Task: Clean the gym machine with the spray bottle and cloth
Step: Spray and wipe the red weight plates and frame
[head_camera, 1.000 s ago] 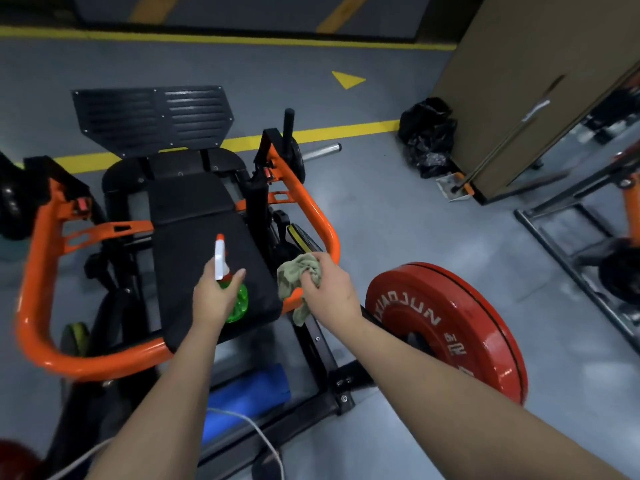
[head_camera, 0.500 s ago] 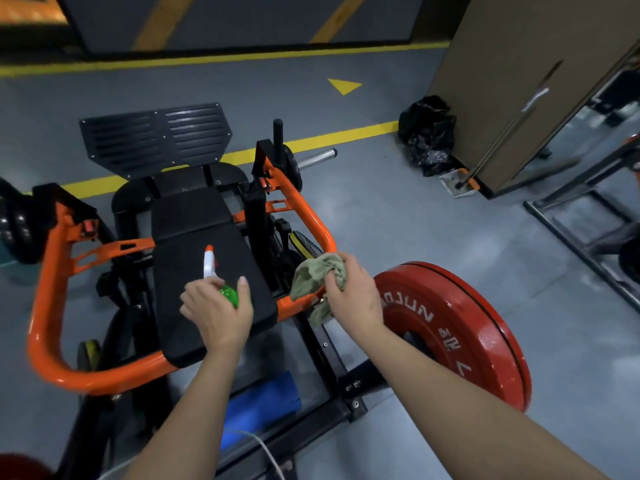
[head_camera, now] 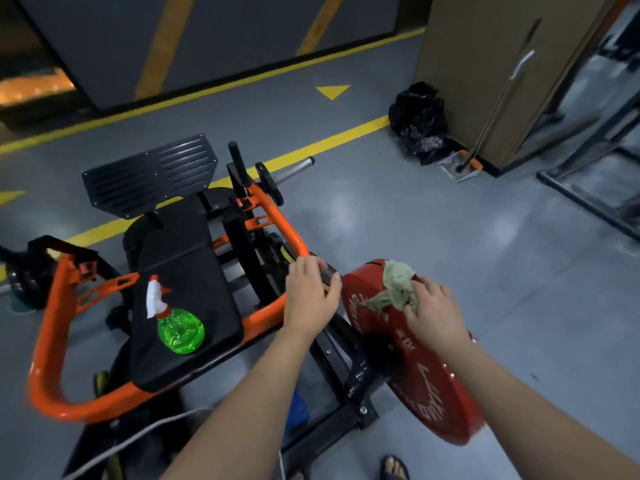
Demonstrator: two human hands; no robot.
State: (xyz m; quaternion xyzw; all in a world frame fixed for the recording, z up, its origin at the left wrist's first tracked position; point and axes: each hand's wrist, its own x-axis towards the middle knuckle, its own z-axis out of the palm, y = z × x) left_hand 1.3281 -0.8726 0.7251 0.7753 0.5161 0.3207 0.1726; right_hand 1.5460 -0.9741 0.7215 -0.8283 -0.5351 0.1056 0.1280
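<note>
The gym machine has an orange tube frame point(head_camera: 48, 341) and a black seat pad point(head_camera: 187, 271). A green spray bottle point(head_camera: 180, 329) with a white and orange trigger head lies on that pad, free of both hands. My left hand point(head_camera: 311, 296) rests with relaxed fingers at the machine's right side, between the orange frame and the red weight plate point(head_camera: 426, 386). My right hand point(head_camera: 433, 313) holds a bunched olive cloth point(head_camera: 398, 285) against the upper face of the red plate, fingers curled over it.
A black ribbed footplate point(head_camera: 149, 171) stands at the machine's far end. A black rubbish bag point(head_camera: 419, 123) and a dustpan point(head_camera: 460, 168) sit by a brown cabinet point(head_camera: 485, 64). Another rack's steel frame point(head_camera: 588, 188) is at right. A white cable point(head_camera: 138, 434) trails below.
My left hand set the spray bottle down on the seat pad and moved right to the machine's side. My right hand carried the cloth from the orange frame onto the red plate.
</note>
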